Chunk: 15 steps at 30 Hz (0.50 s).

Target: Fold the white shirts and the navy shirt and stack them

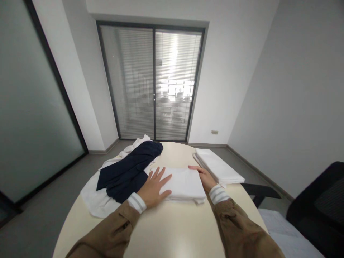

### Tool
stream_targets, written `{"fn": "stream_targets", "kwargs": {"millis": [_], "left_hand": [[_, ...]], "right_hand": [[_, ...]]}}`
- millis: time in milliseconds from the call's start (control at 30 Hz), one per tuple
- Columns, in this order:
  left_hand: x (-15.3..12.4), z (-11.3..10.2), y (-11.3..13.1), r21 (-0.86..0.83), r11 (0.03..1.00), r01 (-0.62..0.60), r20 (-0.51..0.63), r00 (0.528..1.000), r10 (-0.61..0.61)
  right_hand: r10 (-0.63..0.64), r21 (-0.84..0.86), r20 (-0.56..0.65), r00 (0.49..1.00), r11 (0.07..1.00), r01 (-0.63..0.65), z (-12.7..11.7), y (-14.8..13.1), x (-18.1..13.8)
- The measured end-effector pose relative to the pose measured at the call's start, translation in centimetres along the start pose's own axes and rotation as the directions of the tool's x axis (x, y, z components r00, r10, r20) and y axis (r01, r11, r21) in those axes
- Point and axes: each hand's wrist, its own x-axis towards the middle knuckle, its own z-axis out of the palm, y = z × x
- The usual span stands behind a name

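Note:
A folded white cloth (185, 184) lies on the cream round table (172, 225) in front of me. My left hand (155, 187) rests flat on its left side, fingers spread. My right hand (205, 178) lies along the cloth's right edge, fingers stretched out toward the far corner. Both sleeves are brown with striped white cuffs.
A dark navy garment (129, 170) lies on crumpled white fabric (94, 199) at the left. A stack of folded white cloths (219, 165) sits at the right. A black chair (317, 204) stands at the right; glass doors with blinds (153, 82) are beyond.

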Motion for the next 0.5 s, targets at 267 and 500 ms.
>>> {"fn": "stream_targets", "kwargs": {"millis": [267, 500], "left_hand": [[-0.6, 1.2, 2.1, 0.214, 0.97, 0.116, 0.05, 0.99, -0.13], [0.1, 2.1, 1.1, 0.082, 0.962, 0.261, 0.084, 0.96, -0.268]], "right_hand": [[-0.311, -0.532, 0.19, 0.931, 0.764, 0.364, 3.0, -7.0, -3.0], [-0.09, -0.818, 0.392, 0.915, 0.421, 0.392, 6.4, -5.0, -4.7]]}}
